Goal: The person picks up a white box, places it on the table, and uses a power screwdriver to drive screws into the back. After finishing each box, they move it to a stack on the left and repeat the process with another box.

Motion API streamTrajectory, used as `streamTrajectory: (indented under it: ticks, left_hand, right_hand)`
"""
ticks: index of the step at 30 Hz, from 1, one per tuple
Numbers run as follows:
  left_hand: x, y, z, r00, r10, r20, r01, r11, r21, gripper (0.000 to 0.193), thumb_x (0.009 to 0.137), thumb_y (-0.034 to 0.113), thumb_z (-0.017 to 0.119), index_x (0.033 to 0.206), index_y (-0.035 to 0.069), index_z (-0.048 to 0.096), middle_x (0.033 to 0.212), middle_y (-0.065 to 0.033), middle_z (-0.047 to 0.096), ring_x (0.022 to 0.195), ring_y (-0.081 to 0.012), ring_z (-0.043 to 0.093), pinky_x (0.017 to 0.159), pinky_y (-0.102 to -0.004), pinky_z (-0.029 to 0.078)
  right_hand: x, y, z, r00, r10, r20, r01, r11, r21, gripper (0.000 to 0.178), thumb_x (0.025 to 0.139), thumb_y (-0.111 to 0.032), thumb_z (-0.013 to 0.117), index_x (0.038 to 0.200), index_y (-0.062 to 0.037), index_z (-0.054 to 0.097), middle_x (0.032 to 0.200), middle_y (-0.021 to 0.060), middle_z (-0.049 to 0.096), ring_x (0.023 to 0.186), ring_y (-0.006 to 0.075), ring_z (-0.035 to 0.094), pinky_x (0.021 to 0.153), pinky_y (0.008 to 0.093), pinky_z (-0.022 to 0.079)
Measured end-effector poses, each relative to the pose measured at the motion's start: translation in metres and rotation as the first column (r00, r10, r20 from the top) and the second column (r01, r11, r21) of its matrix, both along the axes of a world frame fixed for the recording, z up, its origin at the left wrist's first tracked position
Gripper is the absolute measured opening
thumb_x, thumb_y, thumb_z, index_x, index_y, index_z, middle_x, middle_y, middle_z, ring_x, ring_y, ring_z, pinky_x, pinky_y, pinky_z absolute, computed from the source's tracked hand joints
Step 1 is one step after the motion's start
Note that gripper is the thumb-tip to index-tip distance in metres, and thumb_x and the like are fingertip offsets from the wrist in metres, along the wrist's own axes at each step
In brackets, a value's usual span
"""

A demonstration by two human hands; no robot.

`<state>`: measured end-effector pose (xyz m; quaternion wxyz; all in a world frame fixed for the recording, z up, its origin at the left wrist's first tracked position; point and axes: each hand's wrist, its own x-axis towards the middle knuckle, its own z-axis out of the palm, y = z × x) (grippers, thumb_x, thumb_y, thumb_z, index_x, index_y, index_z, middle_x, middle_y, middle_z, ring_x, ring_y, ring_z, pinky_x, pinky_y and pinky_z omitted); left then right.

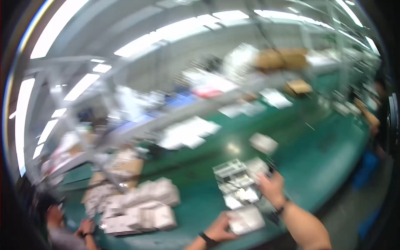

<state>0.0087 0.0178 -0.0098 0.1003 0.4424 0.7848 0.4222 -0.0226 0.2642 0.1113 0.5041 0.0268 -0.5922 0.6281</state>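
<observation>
At the near edge of the green table (196, 223), my left hand (221, 229) grips the left side of a small white box (246, 219). My right hand (273, 189) reaches farther in, fingers closed beside a blurred white piece (256, 167). A narrow dark thing (271, 165) shows at its fingertips; its kind is too smeared to tell. Left of that hand stands an open white tray-like holder (230, 171) with pale, shiny pieces (241, 196) in front of it. Farther back lies another white box (264, 143), apart from both hands.
Stacked white boxes (143, 208) fill the table's left side, by an open cardboard carton (129, 168). A person's hands (86, 227) are at the far left; another person's arm (367, 114) is at the right. White sheets (189, 131) lie towards a cluttered raised shelf (166, 110).
</observation>
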Motion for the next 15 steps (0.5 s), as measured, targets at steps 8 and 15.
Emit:
streamTrajectory:
  ticks: [8,15]
  left_hand:
    - [0.009,0.045,0.033,0.985,0.116,0.128,-0.118,0.993,0.01,0.079,0.068,0.021,0.081,0.139,0.008,0.049,0.14,-0.0161,0.042,0.133,-0.0337,0.039,0.115,-0.0411,0.028]
    - [-0.008,0.009,0.037,0.996,0.093,0.004,-0.093,0.994,-0.049,0.084,0.063,0.027,0.09,0.138,0.014,0.054,0.14,-0.0168,0.044,0.129,-0.0355,0.046,0.109,-0.0422,0.039]
  right_hand:
    - [0.045,0.012,0.014,0.95,0.224,0.219,-0.269,0.941,0.205,0.012,0.076,-0.011,0.067,0.081,-0.0006,0.062,0.065,0.0061,0.059,0.058,0.0136,0.054,0.054,0.0314,0.045]
    - [0.031,-0.01,-0.009,0.898,0.253,0.36,-0.334,0.924,0.184,0.01,0.083,-0.008,0.069,0.086,-0.0022,0.062,0.068,0.0027,0.061,0.058,0.0127,0.059,0.054,0.0291,0.048]
